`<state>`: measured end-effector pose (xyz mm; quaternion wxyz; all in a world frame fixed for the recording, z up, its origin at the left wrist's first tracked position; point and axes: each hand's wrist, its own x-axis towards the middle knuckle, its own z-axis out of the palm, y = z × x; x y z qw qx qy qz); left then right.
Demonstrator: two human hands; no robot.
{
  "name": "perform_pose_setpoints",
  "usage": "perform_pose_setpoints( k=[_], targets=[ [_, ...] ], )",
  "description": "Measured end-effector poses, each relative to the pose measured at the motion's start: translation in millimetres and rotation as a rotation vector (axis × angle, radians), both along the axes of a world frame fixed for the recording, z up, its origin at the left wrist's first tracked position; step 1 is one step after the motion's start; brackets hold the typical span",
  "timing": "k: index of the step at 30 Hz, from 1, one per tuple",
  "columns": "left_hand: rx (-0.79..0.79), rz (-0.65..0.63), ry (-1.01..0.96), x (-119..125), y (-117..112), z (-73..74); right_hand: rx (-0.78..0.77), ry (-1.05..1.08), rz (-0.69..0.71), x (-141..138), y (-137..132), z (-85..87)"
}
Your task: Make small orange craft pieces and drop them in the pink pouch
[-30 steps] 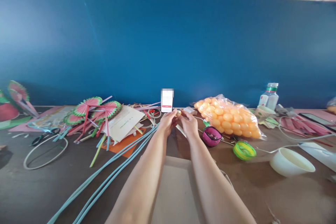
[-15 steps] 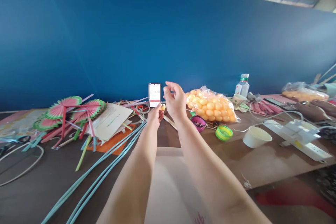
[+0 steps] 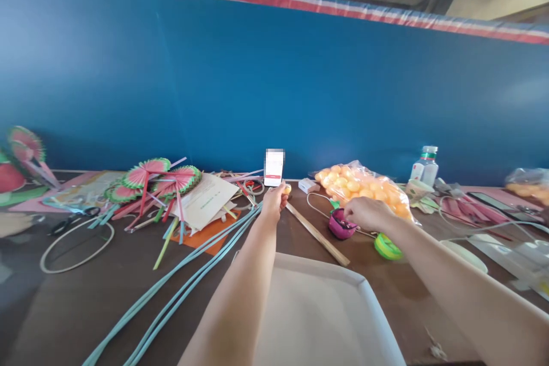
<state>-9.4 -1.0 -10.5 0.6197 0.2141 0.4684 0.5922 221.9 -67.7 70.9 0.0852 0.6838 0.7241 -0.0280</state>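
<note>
My left hand [image 3: 274, 201] is stretched out over the table, its fingers closed on a small orange ball [image 3: 287, 189] held just below the white phone [image 3: 274, 167] that leans on the blue wall. My right hand [image 3: 364, 214] reaches to the right, fingers curled down into a small magenta bowl [image 3: 341, 225]; what the fingers hold, if anything, is hidden. A clear bag of orange balls [image 3: 364, 186] lies just behind that hand. A wooden stick [image 3: 317, 234] lies between my two arms.
A white tray [image 3: 317, 309] lies near me under my arms. Light-blue strips [image 3: 180, 286] run diagonally on the left, beside paper fans [image 3: 163, 177], papers and a wire ring [image 3: 77, 246]. A green tape roll [image 3: 386, 246], a white bowl [image 3: 465, 251], a bottle [image 3: 424, 166] and a power strip [image 3: 514, 254] are on the right.
My right hand left the ball and swung right and down to the magenta bowl. My left hand keeps the ball in place. The head view shifted.
</note>
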Motion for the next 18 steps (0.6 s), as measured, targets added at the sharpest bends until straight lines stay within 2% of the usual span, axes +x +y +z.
perform_pose_setpoints(
  k=[3,9,13,18],
  targets=[
    [-0.004,-0.012,0.007,0,0,-0.8,-0.06,-0.061,0.045,0,3,-7.9],
    [-0.002,0.002,0.017,2,0,-0.5,-0.097,-0.1,0.077,-3,11,-9.6],
    [0.022,-0.01,0.009,1,2,-4.4,-0.083,-0.069,0.045,-4,14,-12.3],
    [0.028,-0.017,-0.002,1,2,-5.9,-0.062,-0.047,0.072,-6,16,-15.9]
  ],
)
